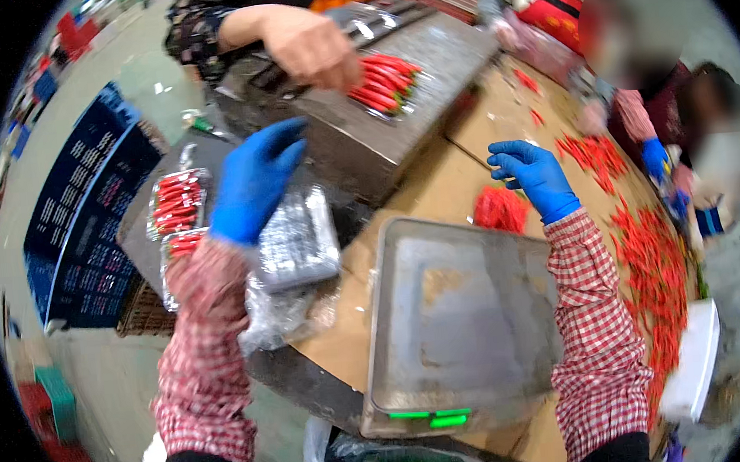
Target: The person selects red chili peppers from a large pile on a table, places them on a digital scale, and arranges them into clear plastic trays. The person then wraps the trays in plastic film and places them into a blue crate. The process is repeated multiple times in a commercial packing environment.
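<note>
My left hand [258, 183], in a blue glove, is raised with fingers and thumb apart and nothing in it. It hovers between a stack of clear plastic trays [299, 241] and packed trays of red chillies [178, 204]. My right hand [533, 176], gloved in blue too, has loosely bent, parted fingers and appears to hold nothing. It is nearest a bright red bundle [499, 209], too blurred to name for certain. Below lies a large grey lidded bin or shallow pan [480, 309]. Checked sleeves cover both forearms.
Across from me, another person's bare hand [312, 51] reaches over a tray of red chillies [384, 84] on a metal wrapping bench [354, 137]. Loose red chillies [657, 287] heap at the right, where other gloved people work. Blue crates [83, 227] stand at the left.
</note>
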{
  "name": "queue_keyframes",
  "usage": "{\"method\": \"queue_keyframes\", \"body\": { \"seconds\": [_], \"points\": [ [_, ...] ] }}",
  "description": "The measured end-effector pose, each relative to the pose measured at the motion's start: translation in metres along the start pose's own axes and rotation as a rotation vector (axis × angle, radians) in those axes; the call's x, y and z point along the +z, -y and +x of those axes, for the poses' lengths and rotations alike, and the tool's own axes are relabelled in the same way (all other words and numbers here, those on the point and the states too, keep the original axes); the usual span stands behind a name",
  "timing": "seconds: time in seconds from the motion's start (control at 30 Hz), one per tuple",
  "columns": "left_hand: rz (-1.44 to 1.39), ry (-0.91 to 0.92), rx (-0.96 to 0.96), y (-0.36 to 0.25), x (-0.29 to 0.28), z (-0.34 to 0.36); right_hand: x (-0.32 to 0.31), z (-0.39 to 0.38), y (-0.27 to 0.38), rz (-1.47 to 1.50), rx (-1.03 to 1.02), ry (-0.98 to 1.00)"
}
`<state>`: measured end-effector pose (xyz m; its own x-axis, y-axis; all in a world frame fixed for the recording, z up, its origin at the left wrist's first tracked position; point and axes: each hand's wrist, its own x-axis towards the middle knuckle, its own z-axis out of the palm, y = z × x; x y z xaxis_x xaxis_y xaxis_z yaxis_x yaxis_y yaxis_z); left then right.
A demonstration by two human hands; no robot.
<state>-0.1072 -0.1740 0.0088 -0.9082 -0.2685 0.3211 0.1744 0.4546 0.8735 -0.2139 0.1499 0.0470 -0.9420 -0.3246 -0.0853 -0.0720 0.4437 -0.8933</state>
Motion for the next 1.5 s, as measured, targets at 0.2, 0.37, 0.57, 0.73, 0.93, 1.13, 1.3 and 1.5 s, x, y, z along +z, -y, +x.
{"method": "queue_keyframes", "body": {
  "seconds": [0.2, 0.37, 0.57, 0.73, 0.93, 1.13, 1.3, 1.5],
  "points": [
    [0.078, 0.093, -0.245, -0.011, -0.030, -0.115, -0.118, -0.066, -0.096, -0.037, 0.342, -0.227],
    [-0.081, 0.170, -0.387, -0.050, -0.019, -0.142, -0.137, -0.061, -0.151, -0.120, 0.427, -0.235],
    [-0.127, 0.451, -0.119, -0.094, 0.078, -0.072, -0.128, -0.010, -0.176, -0.266, 0.445, -0.056],
    [0.197, 0.729, -0.017, -0.080, 0.175, 0.004, -0.111, 0.026, -0.187, -0.214, 0.472, 0.145],
    [0.305, 1.085, -0.390, 0.005, 0.269, 0.058, -0.093, 0.051, -0.206, -0.012, 0.484, 0.236],
    [0.035, 0.968, -0.765, 0.005, 0.300, 0.061, -0.091, 0.064, -0.229, -0.068, 0.373, 0.163],
    [0.263, 0.850, -0.432, 0.040, 0.292, 0.084, -0.095, 0.072, -0.191, 0.027, 0.340, 0.100],
    [0.051, 0.816, -0.386, -0.047, 0.250, 0.116, -0.126, 0.039, -0.102, 0.205, 0.268, 0.041]
  ]
}}
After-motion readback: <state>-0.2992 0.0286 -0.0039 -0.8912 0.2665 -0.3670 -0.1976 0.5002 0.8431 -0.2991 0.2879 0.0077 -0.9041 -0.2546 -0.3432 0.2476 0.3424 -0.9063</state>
